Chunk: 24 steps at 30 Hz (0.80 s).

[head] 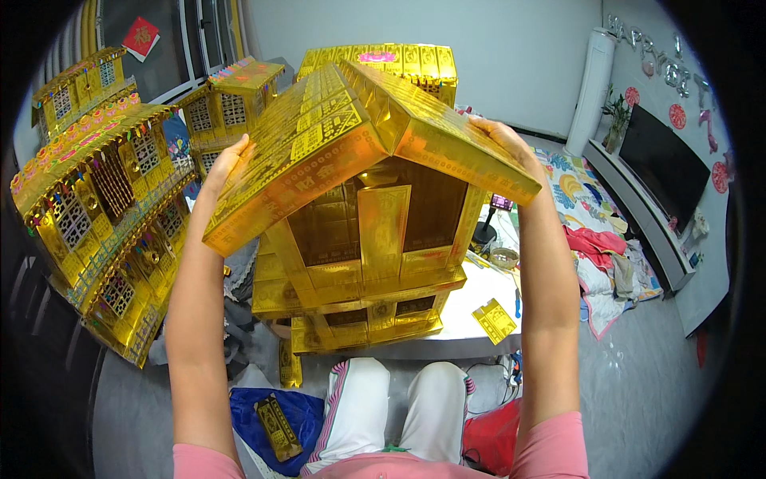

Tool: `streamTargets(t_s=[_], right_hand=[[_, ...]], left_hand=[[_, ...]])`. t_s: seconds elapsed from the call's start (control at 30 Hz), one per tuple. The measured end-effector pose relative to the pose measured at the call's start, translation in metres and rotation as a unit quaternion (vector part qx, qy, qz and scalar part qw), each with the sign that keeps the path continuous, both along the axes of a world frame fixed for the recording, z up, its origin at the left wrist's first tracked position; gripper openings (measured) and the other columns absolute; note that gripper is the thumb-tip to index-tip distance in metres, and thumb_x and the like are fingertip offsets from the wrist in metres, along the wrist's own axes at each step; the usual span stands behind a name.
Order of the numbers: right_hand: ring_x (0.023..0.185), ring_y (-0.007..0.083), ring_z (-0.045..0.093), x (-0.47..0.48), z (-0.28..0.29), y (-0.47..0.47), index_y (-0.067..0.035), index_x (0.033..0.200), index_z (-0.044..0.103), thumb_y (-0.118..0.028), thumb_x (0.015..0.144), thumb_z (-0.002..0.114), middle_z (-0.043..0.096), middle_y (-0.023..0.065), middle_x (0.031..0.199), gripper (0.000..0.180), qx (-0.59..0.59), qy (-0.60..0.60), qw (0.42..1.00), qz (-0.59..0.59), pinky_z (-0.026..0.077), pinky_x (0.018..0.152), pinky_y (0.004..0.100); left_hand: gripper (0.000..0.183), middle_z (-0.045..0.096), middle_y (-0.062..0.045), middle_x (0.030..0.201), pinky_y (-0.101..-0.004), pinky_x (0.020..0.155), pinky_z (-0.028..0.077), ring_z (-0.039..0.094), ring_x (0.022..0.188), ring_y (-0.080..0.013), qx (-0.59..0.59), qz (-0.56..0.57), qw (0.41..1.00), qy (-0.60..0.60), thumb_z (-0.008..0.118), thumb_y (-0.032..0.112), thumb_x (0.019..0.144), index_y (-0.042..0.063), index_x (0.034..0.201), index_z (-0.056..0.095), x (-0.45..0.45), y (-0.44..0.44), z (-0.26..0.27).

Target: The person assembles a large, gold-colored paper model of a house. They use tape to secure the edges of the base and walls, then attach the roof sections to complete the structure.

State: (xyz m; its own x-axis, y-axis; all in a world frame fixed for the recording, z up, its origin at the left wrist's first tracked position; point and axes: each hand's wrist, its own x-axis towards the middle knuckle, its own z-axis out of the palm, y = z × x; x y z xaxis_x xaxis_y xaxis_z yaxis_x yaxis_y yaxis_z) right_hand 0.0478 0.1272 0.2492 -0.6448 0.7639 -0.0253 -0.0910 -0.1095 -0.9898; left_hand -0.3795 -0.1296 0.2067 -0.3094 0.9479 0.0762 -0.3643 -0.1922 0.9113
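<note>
A pitched roof of gold joss paper (311,126) rests on top of a gold paper model house (383,239) with dark openings in its front. My left hand (234,160) grips the roof's left slope near its lower edge, the fingers partly behind it. On the opposite slope, my right hand (505,141) holds the outer edge from above. Below the roof the house has stepped, projecting tiers and stands at the edge of a white table (467,311). A flat gold paper piece (494,321) lies on the table to the right of the house.
Decorated gold paper houses (114,209) stand at the left, and another (440,66) is behind the roof. A phone on a stand (486,227) and a small bowl (504,258) are on the table. A blue bag (245,413) bearing a folded gold piece (278,428) lies beside my legs.
</note>
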Motion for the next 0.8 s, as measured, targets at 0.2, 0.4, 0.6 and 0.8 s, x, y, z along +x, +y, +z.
streamTargets(t_s=[0.2,0.4,0.6,0.8], right_hand=[[0.063,0.0172,0.067,0.013,-0.001,-0.018,0.0,0.101,0.067,-0.034,0.095,0.061,0.071,0.0112,0.085,0.035,-0.016,0.05,0.999,-0.003,0.056,0.059,0.0319],[0.07,0.016,0.068,0.025,-0.008,-0.019,0.0,0.102,0.066,-0.032,0.092,0.066,0.07,0.01,0.089,0.033,-0.018,0.118,0.993,-0.014,0.056,0.062,0.03],[0.102,0.0194,0.066,0.067,-0.014,-0.038,0.002,0.122,0.061,-0.037,0.088,0.068,0.066,0.0152,0.115,0.052,0.064,0.057,0.995,-0.06,0.055,0.084,0.0343],[0.118,0.0234,0.059,0.092,-0.02,-0.077,0.007,0.139,0.047,-0.037,0.093,0.06,0.058,0.0182,0.132,0.065,0.155,0.104,0.982,-0.032,0.052,0.094,0.0364]], left_hand=[[0.04,0.071,-0.015,0.105,-0.0396,0.077,0.057,0.069,0.083,-0.0261,0.059,-0.055,0.993,-0.083,0.046,0.033,0.104,-0.001,0.115,0.062,0.009,-0.006,-0.001],[0.038,0.071,-0.012,0.104,-0.0351,0.075,0.058,0.069,0.081,-0.0221,0.055,-0.017,0.995,-0.076,0.05,0.033,0.102,0.0,0.114,0.063,0.055,-0.04,0.012],[0.044,0.068,-0.016,0.116,-0.0362,0.081,0.06,0.07,0.097,-0.0227,0.085,0.1,0.99,-0.045,0.051,0.032,0.101,-0.003,0.127,0.058,0.118,-0.099,0.019],[0.039,0.062,-0.015,0.127,-0.0355,0.094,0.055,0.065,0.111,-0.0227,0.11,0.061,0.992,0.01,0.049,0.02,0.102,-0.004,0.133,0.051,0.143,-0.135,0.017]])
